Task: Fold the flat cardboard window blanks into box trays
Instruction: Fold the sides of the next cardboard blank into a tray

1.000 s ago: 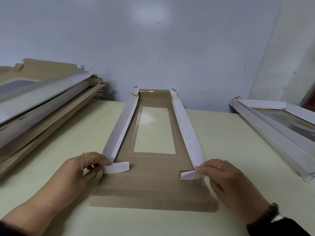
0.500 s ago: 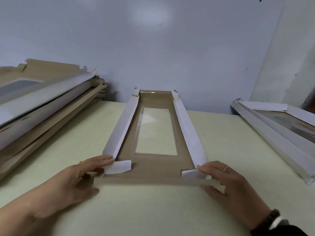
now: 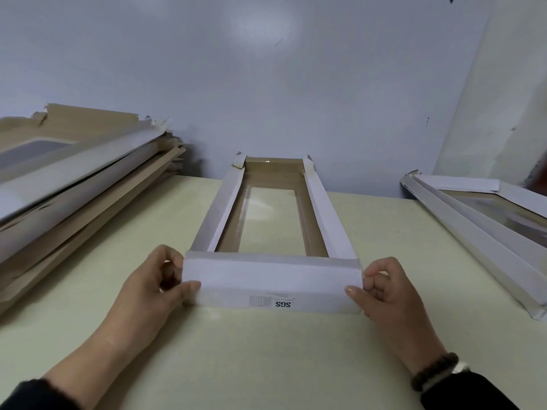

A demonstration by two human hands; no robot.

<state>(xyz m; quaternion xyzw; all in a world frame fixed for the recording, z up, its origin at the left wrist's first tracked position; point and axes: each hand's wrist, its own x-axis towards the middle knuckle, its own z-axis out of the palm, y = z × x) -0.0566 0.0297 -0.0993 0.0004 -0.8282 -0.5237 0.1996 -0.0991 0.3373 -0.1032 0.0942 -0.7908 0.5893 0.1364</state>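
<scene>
Your long brown cardboard window tray point(image 3: 273, 232) lies lengthwise on the pale yellow-green counter point(image 3: 266, 365), its far end against the wall and its two white side walls standing upright. The near white end flap point(image 3: 272, 284) is raised across the front, printed side toward you with a small label reading upside down. Your left hand point(image 3: 157, 287) pinches the flap's left end, thumb on the front face and fingers curled behind it. Your right hand point(image 3: 384, 291) does the same at the right end, thumb tip pressed on the face; how far its fingers wrap behind the corner is hard to make out. To your left sits a slanted stack of flat brown-and-white cardboard blanks point(image 3: 77, 184). To your right lie folded white window trays point(image 3: 485, 223), well apart from the one you hold.
</scene>
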